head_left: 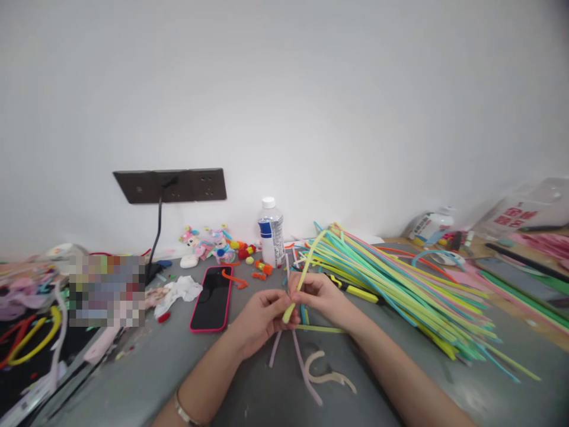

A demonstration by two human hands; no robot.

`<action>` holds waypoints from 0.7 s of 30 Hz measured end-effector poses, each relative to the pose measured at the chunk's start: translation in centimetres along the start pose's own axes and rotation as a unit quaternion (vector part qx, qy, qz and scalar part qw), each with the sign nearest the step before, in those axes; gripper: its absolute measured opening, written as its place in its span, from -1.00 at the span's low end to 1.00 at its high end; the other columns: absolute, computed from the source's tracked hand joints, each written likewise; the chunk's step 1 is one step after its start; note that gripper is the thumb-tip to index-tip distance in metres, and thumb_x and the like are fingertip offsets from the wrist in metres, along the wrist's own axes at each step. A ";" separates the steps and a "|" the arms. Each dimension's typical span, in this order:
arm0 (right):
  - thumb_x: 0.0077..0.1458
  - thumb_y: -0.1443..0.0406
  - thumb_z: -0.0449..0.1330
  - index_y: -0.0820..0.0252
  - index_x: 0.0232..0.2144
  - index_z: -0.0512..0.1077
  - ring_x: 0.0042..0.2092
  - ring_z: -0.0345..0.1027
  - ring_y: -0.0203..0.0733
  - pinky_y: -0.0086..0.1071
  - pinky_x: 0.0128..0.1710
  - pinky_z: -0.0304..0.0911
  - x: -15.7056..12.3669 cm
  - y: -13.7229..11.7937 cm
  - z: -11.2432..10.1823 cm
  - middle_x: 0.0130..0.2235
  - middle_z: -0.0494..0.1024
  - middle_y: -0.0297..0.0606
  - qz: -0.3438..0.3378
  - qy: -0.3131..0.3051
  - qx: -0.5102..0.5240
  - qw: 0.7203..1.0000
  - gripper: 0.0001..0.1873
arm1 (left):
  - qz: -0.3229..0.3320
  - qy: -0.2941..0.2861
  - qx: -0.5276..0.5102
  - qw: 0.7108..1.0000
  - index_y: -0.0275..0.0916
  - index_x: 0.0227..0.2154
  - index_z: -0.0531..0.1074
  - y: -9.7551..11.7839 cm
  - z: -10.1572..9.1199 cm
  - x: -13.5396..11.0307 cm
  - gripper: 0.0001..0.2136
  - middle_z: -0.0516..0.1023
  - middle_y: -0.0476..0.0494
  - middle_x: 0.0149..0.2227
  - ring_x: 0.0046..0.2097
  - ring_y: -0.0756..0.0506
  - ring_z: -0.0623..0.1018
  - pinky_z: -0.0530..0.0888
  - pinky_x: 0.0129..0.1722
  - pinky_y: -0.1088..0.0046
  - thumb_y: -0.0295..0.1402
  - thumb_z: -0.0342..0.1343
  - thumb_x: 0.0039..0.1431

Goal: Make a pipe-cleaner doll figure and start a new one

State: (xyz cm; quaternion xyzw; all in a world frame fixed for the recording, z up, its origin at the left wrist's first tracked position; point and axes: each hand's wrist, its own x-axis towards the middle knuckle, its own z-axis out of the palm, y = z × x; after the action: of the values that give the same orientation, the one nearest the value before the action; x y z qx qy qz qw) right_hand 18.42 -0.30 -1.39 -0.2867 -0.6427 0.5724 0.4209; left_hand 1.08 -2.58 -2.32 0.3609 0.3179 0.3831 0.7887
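Note:
A pale yellow pipe cleaner (306,264) rises in a bend from between my fingertips, its thick lower end pointing down. My left hand (264,314) pinches it near that end. Just above, the fingers of my right hand (317,292) are closed on the same strip. Lilac pipe cleaners (304,370) stick out above and below my hands; which fingers hold them is hidden. Under my right wrist lies a yellow-green strip (322,328). A curled beige pipe cleaner (331,377) rests on the grey table (249,391) in front of me.
To the right spreads a large bundle of coloured pipe cleaners (400,284), beside a yellow-and-black cutter (358,292). A pink-edged phone (212,299) lies left of my hands. Behind stand a bottle (271,234) and small toy figures (222,244). Craft clutter fills the left side.

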 end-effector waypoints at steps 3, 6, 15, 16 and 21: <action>-0.03 0.00 0.37 0.19 -0.49 0.37 -0.48 0.30 -0.30 -0.40 -0.44 0.24 -0.2 0.1 0.1 -0.50 0.39 -0.39 0.015 -0.017 0.023 0.999 -0.59 | -0.033 -0.016 -0.008 0.999 -0.38 -0.52 0.51 0.0 -0.2 -0.1 -0.65 0.50 -0.07 -0.54 -0.51 0.08 0.47 0.42 -0.47 0.60 -0.19 0.47 -0.19; -0.02 0.01 0.37 0.19 -0.47 0.38 -0.47 0.28 -0.31 -0.42 -0.44 0.20 -0.3 0.2 0.1 -0.50 0.38 -0.40 0.017 -0.018 0.019 1.000 -0.60 | -0.045 -0.018 -0.010 0.999 -0.37 -0.51 0.52 0.2 -0.3 -0.2 -0.65 0.46 -0.01 -0.57 -0.54 0.09 0.45 0.40 -0.50 0.60 -0.22 0.50 -0.26; -0.01 0.00 0.36 0.22 -0.49 0.40 -0.42 0.25 -0.31 -0.42 -0.38 0.17 -0.4 0.1 -0.2 -0.48 0.38 -0.39 0.058 -0.056 -0.001 0.997 -0.59 | -0.067 -0.011 -0.005 0.998 -0.35 -0.51 0.53 0.2 -0.2 -0.3 -0.68 0.49 0.01 -0.58 -0.59 0.13 0.44 0.37 -0.55 0.66 -0.31 0.51 -0.31; -0.01 0.00 0.36 0.22 -0.48 0.40 -0.41 0.26 -0.30 -0.41 -0.38 0.19 -0.4 0.1 -0.2 -0.48 0.39 -0.38 0.060 -0.056 0.001 0.997 -0.59 | -0.070 -0.012 -0.006 0.997 -0.36 -0.51 0.54 0.2 -0.2 -0.3 -0.68 0.50 0.00 -0.59 -0.59 0.13 0.45 0.39 -0.54 0.67 -0.30 0.51 -0.30; 0.01 0.02 0.35 0.21 -0.47 0.39 -0.44 0.24 -0.31 -0.41 -0.40 0.19 -0.4 0.3 -0.3 -0.50 0.37 -0.40 0.055 -0.036 -0.008 0.998 -0.61 | -0.072 -0.008 -0.006 0.997 -0.37 -0.50 0.55 0.3 -0.1 -0.3 -0.66 0.53 -0.05 -0.60 -0.59 0.11 0.49 0.43 -0.52 0.68 -0.28 0.52 -0.31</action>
State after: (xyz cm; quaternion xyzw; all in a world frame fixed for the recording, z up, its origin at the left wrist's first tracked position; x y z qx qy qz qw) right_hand 18.80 -0.47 -1.75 -0.3044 -0.6451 0.5995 0.3629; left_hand 0.69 -2.63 -2.05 0.3355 0.3346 0.3244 0.8186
